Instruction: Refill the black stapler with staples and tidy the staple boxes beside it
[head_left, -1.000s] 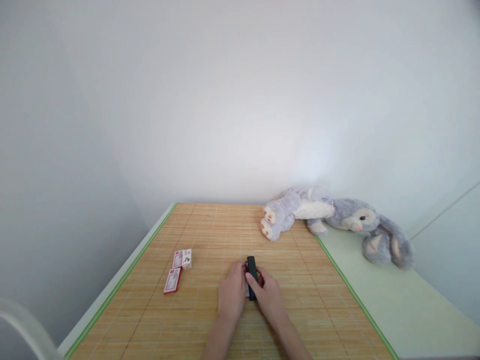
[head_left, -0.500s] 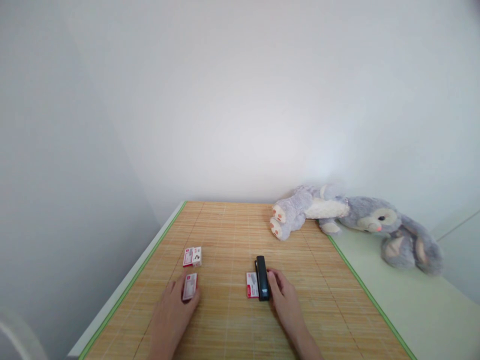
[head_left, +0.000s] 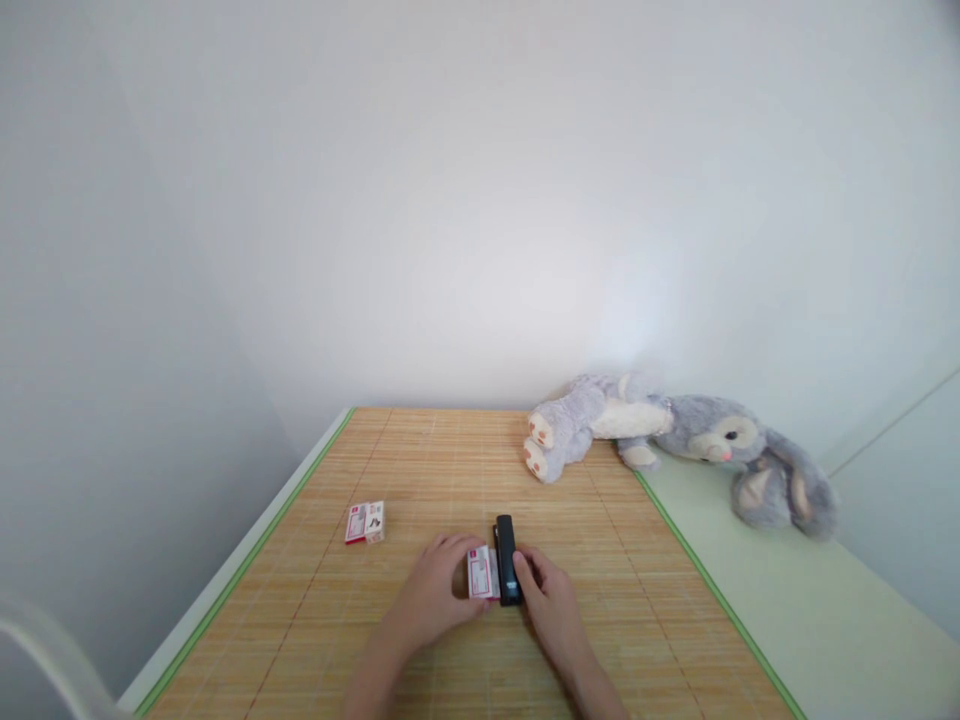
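A black stapler [head_left: 508,570] lies on the bamboo mat [head_left: 450,460], pointing away from me. My right hand [head_left: 551,605] rests against its right side, fingers curled onto it. My left hand [head_left: 431,595] grips a small red-and-white box [head_left: 478,572] and holds it tight against the stapler's left side. Whether another box lies under it I cannot tell. A second red-and-white box [head_left: 365,522] lies alone further left on the mat.
A grey and cream plush rabbit [head_left: 675,440] lies on its side at the mat's far right corner, partly on the pale green surface [head_left: 787,620]. White walls close in behind and to the left. A curved white edge [head_left: 45,650] shows at bottom left.
My left hand went out to the left, took a red-and-white box from the mat and brought it back beside the stapler. My right hand stayed on the stapler.
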